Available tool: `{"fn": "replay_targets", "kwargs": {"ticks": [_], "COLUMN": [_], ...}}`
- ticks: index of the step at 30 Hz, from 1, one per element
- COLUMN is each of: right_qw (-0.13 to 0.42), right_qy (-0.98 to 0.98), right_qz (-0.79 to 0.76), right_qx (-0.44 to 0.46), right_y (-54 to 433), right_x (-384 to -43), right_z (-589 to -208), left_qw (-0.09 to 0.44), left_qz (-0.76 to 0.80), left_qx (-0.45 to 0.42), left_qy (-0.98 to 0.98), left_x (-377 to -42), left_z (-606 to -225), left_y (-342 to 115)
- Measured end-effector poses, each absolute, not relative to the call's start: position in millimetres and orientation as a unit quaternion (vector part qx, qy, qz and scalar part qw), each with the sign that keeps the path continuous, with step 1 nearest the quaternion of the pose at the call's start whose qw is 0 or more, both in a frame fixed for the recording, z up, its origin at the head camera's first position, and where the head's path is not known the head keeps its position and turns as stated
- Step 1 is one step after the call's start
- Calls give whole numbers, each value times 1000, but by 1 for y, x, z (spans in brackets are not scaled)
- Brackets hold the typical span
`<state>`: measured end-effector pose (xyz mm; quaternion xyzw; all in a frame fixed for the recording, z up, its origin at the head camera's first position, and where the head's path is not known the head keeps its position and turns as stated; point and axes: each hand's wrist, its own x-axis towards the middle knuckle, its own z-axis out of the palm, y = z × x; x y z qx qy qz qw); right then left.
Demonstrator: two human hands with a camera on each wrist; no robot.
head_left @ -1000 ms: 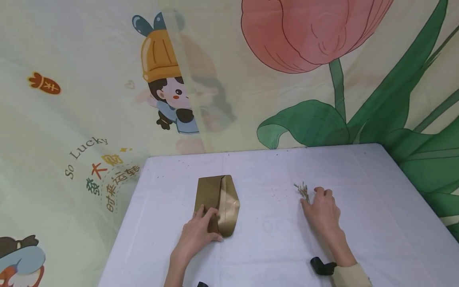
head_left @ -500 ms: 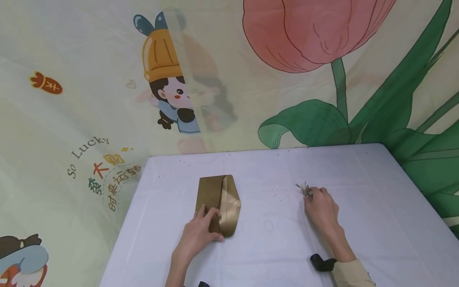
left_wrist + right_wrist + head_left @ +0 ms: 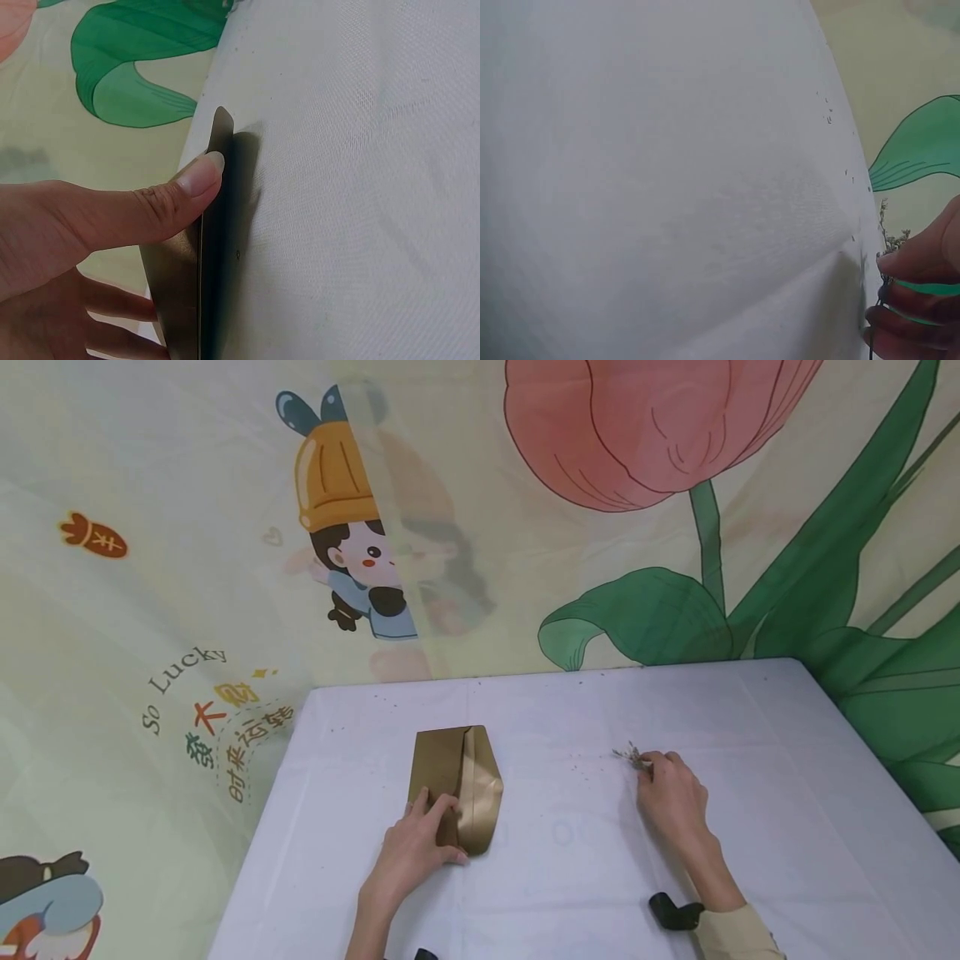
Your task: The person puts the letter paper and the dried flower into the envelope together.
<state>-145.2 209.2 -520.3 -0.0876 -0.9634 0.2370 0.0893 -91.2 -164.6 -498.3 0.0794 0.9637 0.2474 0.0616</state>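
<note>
A gold envelope (image 3: 482, 793) lies on the white-covered table, its pointed flap toward the right. My left hand (image 3: 411, 847) rests on its near end, fingers spread over the lower part. In the left wrist view the thumb (image 3: 161, 210) lies across the envelope (image 3: 176, 289) near its edge. To the right, my right hand (image 3: 675, 797) pinches a small sprig of dried flowers (image 3: 630, 755) between thumb and fingers, the flower tips pointing left. The right wrist view shows the sprig (image 3: 896, 241) at its right edge, with a thin stem running down past the fingers.
Tiny dark crumbs (image 3: 576, 768) are scattered on the tablecloth (image 3: 555, 893). A black object (image 3: 675, 913) sits beside the right wrist. Behind the table's far edge hangs a printed backdrop (image 3: 487, 485) with a tulip and cartoon figures.
My right hand's thumb and fingers have closed on the sprig. Its flower tips have swung from upright to pointing left. The left hand and the envelope have stayed in place.
</note>
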Motion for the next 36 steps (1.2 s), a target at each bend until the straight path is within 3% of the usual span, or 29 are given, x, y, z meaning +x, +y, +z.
{"fn": "replay_targets", "kwargs": {"ticks": [11, 22, 36], "right_qw": [86, 25, -11], "right_qy": [-955, -942, -921], "right_qz": [273, 322, 381], "right_qx": [-79, -94, -78], "right_y": [207, 198, 190], "right_x": [-138, -135, -136], "right_z": [-511, -505, -505], "left_qw": [64, 63, 64], "left_qz": [248, 252, 254], "left_qx": [79, 79, 78], "left_qy": [963, 963, 962], "left_x": [-91, -91, -90], "left_z": [-496, -495, -496], "left_y": [-164, -165, -166]}}
